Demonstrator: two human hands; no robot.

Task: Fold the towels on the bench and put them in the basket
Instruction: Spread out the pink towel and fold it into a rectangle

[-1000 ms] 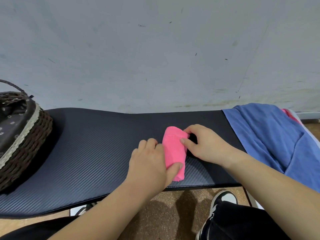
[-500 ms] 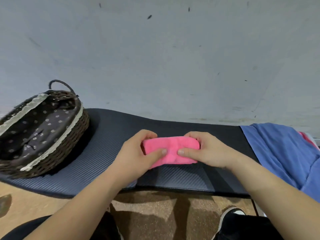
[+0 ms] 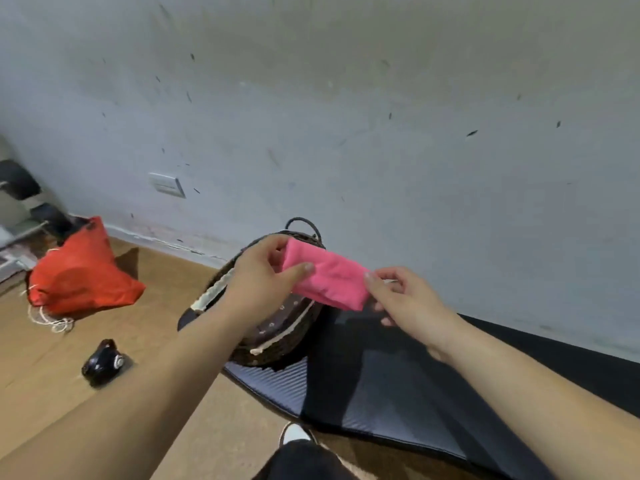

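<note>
the pink towel [image 3: 329, 280] is folded into a small pad and held in the air above the basket [image 3: 273, 336], which sits at the end of the dark bench [image 3: 398, 382]. the left hand [image 3: 258, 284] grips its left end, thumb on top and fingers curled behind; the right hand [image 3: 403, 299] pinches the right end between thumb and fingers. the folding of this towel looks done — what is left for it is the drop into the basket, whose patterned lining shows under the hands, though most of its inside is hidden. whether other towels still wait on the bench cannot be told from this view. a red bag [image 3: 81, 277] lies on the floor — well apart from the bench.
</note>
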